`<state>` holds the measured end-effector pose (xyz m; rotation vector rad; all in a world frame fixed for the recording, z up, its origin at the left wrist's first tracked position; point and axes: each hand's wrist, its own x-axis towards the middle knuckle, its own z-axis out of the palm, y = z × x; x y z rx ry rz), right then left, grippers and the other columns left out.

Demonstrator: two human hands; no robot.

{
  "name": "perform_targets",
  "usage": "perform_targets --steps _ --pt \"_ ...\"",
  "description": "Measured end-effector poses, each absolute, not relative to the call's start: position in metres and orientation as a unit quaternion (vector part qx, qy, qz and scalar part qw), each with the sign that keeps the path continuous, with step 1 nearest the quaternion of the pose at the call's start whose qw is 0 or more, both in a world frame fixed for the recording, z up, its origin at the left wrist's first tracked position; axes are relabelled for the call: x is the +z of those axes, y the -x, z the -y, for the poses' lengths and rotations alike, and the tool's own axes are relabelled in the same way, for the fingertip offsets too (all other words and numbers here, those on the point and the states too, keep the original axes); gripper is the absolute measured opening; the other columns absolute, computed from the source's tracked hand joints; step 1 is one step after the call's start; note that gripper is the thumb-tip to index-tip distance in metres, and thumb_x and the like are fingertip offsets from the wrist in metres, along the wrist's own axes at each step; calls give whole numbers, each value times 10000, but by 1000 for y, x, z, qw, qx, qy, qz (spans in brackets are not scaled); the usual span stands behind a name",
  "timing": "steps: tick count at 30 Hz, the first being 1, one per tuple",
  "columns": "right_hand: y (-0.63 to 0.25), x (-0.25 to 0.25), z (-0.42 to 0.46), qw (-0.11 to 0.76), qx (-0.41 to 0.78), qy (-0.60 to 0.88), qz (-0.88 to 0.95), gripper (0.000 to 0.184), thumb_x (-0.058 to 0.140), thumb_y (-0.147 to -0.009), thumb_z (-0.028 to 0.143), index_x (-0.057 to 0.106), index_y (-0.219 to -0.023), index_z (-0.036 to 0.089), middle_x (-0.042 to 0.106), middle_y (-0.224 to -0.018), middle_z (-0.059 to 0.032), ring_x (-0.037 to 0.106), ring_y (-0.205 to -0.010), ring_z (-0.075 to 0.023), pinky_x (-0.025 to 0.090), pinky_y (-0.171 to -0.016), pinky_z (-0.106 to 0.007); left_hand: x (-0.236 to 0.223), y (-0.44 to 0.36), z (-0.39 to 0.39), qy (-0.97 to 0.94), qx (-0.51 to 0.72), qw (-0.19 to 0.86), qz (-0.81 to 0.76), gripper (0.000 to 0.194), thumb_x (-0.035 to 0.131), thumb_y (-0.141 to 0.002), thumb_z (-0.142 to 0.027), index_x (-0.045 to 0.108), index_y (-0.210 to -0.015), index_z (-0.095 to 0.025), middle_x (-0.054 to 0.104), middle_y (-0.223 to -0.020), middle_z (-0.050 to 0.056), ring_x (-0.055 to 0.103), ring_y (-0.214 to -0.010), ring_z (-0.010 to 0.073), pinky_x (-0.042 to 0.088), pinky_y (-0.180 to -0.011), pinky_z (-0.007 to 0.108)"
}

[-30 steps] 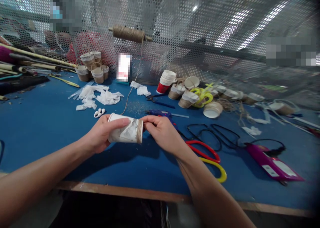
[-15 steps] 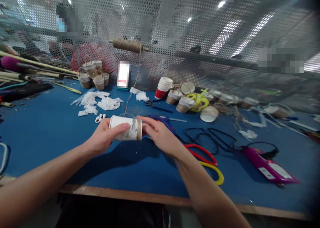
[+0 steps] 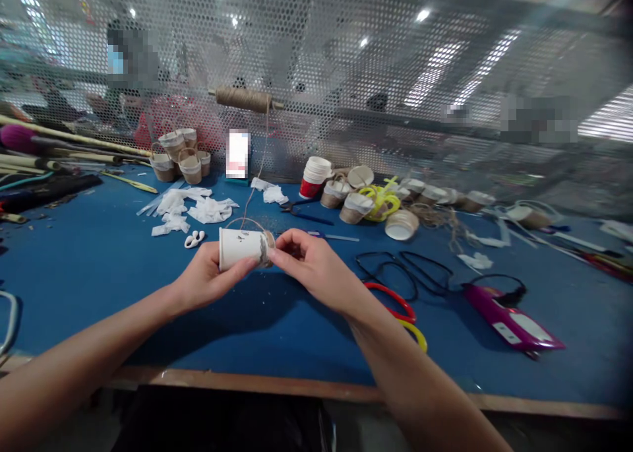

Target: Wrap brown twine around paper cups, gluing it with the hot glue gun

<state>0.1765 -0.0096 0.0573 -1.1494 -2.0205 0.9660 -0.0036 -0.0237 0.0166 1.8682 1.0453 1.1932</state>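
Observation:
My left hand [image 3: 208, 277] is closed around a white paper cup [image 3: 236, 251], which lies on its side above the table with its rim to the left. Dark marks are printed on the cup wall. Brown twine [image 3: 247, 204] runs down from a spool [image 3: 243, 99] on the mesh and loops behind the cup. A few turns of it circle the cup's right end. There, my right hand [image 3: 314, 264] presses thumb and fingers together on the twine; the exact fingertip contact is partly hidden. Behind that hand, a blue glue gun [image 3: 316, 234] is mostly covered.
Scissors with red and yellow handles [image 3: 395, 298] lie by my right forearm. Farther right are a black cable [image 3: 405, 257] and a purple device [image 3: 509, 320]. Twine-wrapped cups [image 3: 356, 208], stacked paper cups [image 3: 316, 169], pliers [image 3: 301, 210] and white scraps [image 3: 212, 209] lie toward the mesh.
The cup has turned about its length, bringing dark printed marks into view. My right thumb has come round onto the twine-wound end. The whole view has shifted slightly.

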Motion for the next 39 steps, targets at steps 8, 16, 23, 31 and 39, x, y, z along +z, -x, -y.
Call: perform_targets --steps 8,16,23,31,39 --pt "-180 53 14 317 340 421 779 108 531 -767 240 479 -700 172 508 -676 15 456 -624 -100 392 -614 -238 27 3 11 -525 439 621 -382 258 694 -642 -296 668 -828 -119 666 -746 42 562 -643 128 426 -632 224" --pt "-180 48 8 289 381 431 765 167 582 -738 311 519 -778 162 572 -758 -12 513 -681 -116 419 -662 -262 16 -1 7 -472 497 605 -405 202 701 -634 -277 683 -760 -120 670 -693 26 553 -597 110 413 -594 200" --pt "-175 40 5 280 373 456 758 147 563 -742 278 485 -689 165 512 -648 23 442 -582 -91 377 -571 -235 5 -2 14 -537 491 538 -426 190 680 -639 -270 688 -768 -130 675 -735 34 555 -629 121 428 -602 211" --pt "-175 33 13 278 343 446 778 128 542 -758 235 472 -671 172 509 -644 25 446 -598 -95 381 -591 -236 5 0 13 -423 467 666 -400 230 700 -629 -311 678 -741 -111 668 -700 48 563 -599 118 410 -586 209" --pt "-173 27 18 245 266 420 833 108 581 -748 239 509 -696 178 568 -713 2 506 -672 -118 395 -635 -246 1 -3 11 -381 499 644 -436 210 721 -605 -302 633 -627 -112 621 -555 0 521 -484 82 379 -508 192"
